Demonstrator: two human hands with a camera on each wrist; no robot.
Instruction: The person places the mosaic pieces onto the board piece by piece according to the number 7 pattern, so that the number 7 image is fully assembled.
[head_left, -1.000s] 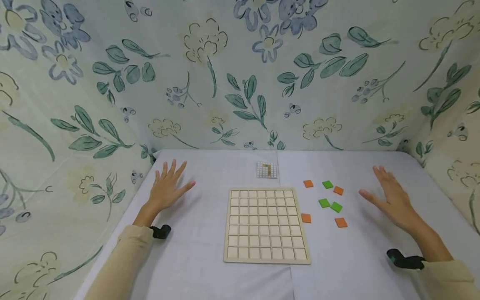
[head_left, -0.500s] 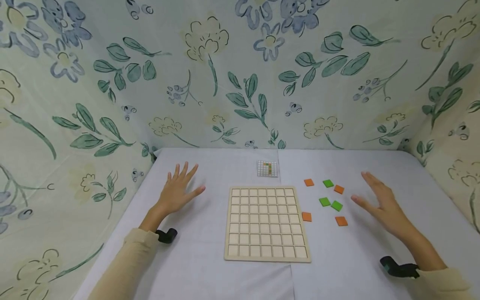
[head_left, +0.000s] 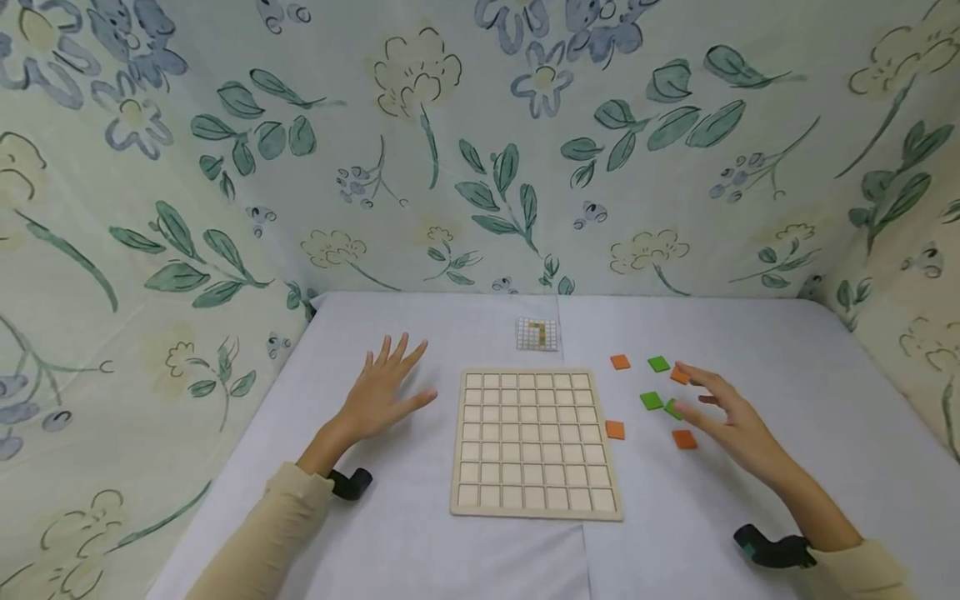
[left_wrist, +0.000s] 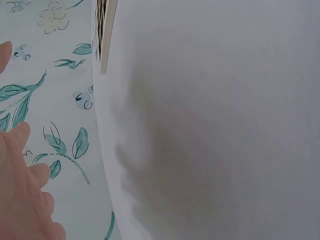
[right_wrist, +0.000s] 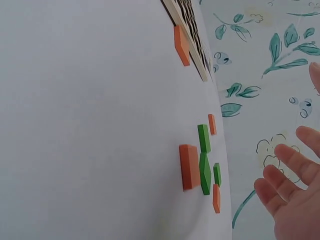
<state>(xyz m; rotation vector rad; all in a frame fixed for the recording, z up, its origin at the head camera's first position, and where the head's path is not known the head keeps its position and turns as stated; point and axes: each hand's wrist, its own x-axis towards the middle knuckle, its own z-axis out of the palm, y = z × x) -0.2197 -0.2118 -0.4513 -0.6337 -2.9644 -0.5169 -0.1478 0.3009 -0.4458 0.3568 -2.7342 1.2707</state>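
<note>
Orange shows at the forefinger tip of the person's right hand (head_left: pixel 731 421): a square orange tile (head_left: pixel 680 377) lies there, with a square green tile (head_left: pixel 672 409) partly hidden behind the thumb. To my eye they sit close enough that a low sweep could knock one aside, or a pinch catch the wrong one. That hand has thumb and forefinger well parted, the other fingers bent, nothing in its hold; whether it touches a tile I can't tell. The left hand (head_left: pixel 378 398) spreads wide above the white-clothed bench (head_left: pixel 405 542), holding nothing, near a pale wooden board of square cells (head_left: pixel 512 452). Another orange tile (head_left: pixel 615 430) lies right at the board's edge, where a nudged board could shove it. Beyond is a small printed grid card (head_left: pixel 536 334), then flowered cloth (head_left: pixel 420 167).
</note>
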